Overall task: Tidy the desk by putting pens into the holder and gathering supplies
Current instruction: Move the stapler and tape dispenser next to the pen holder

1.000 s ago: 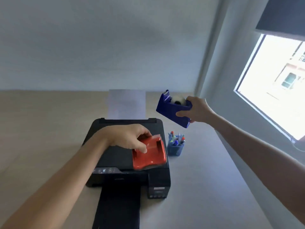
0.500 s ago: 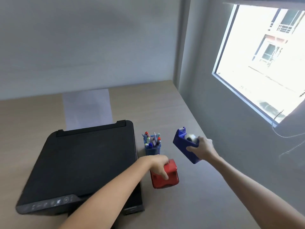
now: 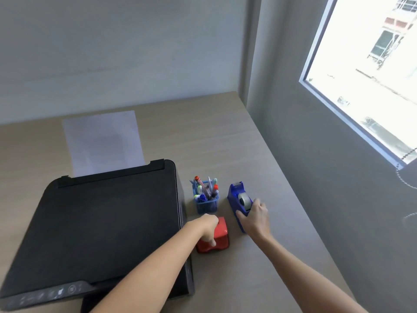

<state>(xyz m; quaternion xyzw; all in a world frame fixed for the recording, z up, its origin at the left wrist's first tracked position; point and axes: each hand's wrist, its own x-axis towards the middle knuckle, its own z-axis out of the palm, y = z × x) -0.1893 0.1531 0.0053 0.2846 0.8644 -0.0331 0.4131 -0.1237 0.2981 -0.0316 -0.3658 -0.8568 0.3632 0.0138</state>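
A blue mesh pen holder [image 3: 207, 205] stands on the desk just right of the printer, filled with several pens and markers. In front of it a red plastic dispenser [image 3: 220, 239] rests on the desk with my left hand [image 3: 208, 229] gripping its top. To the right, a dark blue tape dispenser [image 3: 238, 198] with a roll of clear tape sits on the desk. My right hand [image 3: 255, 219] is closed around its near end.
A black printer [image 3: 101, 222] fills the left of the wooden desk [image 3: 225, 143], with a white sheet [image 3: 101, 141] standing in its rear feed. A grey wall with a bright window [image 3: 372, 75] borders the desk on the right.
Both hands came down from the air. The red dispenser moved off the printer onto the desk before the holder. The blue tape dispenser now stands on the desk to its right.
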